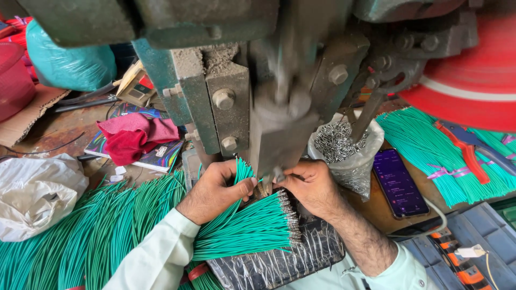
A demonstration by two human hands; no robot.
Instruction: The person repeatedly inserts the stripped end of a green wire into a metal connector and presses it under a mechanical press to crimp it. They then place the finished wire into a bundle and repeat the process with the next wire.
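My left hand grips a fanned bundle of green wires whose far ends carry small metal terminals. My right hand pinches a single thin wire end right under the blurred ram of a grey-green press machine. Both hands meet at the press die. A tray wrapped in clear plastic film lies beneath the bundle.
A plastic bag of small metal terminals sits right of the press. A lit phone lies beside it. More green wires are piled at left and at right. A red flywheel spins at upper right. A red cloth lies left.
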